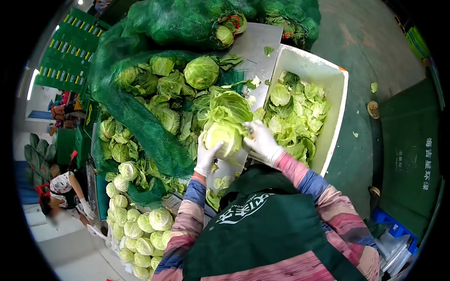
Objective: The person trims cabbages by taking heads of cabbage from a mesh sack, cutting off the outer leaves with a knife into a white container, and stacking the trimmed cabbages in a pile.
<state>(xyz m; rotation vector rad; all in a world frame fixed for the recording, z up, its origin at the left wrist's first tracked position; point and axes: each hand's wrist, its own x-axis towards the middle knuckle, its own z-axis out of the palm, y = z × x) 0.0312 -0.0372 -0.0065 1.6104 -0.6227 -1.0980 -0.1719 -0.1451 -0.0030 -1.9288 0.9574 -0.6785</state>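
A pale green cabbage with loose outer leaves standing up on its far side is held over the metal table's edge. My left hand, in a white glove, grips it from the left, with the thumb across its front. At its right side is my right hand, also gloved, with the fingers curled in. A small yellowish bit shows at those fingertips, too small to name. Beyond the held cabbage, untrimmed cabbages lie in an opened green mesh sack.
A white foam box full of loose leaves stands at the right. Trimmed cabbages are piled at lower left. Full mesh sacks lie at the back. Another person with white gloves is at far left. A green bin stands right.
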